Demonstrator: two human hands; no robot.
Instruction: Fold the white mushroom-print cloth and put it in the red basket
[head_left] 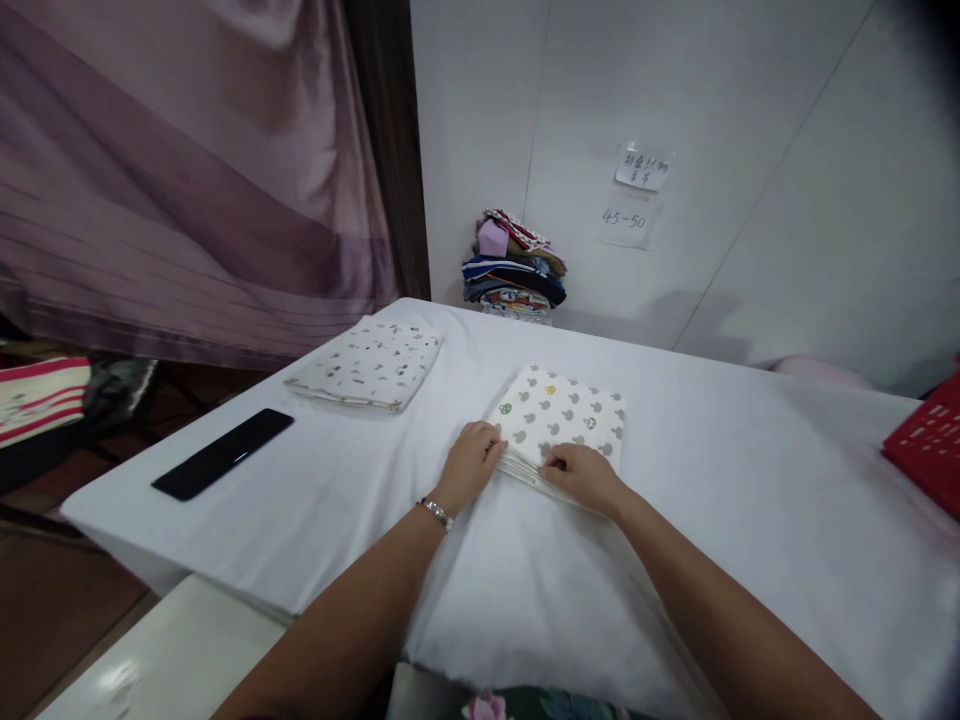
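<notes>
A folded white cloth [564, 408] with grey, green and yellow motifs lies flat in front of me, its layered edges facing me. My left hand [472, 455] pinches its near left corner, fingers closed on the layers. At the middle of the near edge, my right hand [581, 474] grips the layers between thumb and curled fingers. Farther left rests a second folded white cloth [367, 365] with small dark prints, touched by neither hand.
A white-covered table [750, 480] spreads around the cloths. On it lies a flat black object [225, 452] at left. Against the wall rises a stack of folded fabrics [514, 265]. A red perforated item [930, 445] is at the right edge, a pink curtain [195, 180] at left.
</notes>
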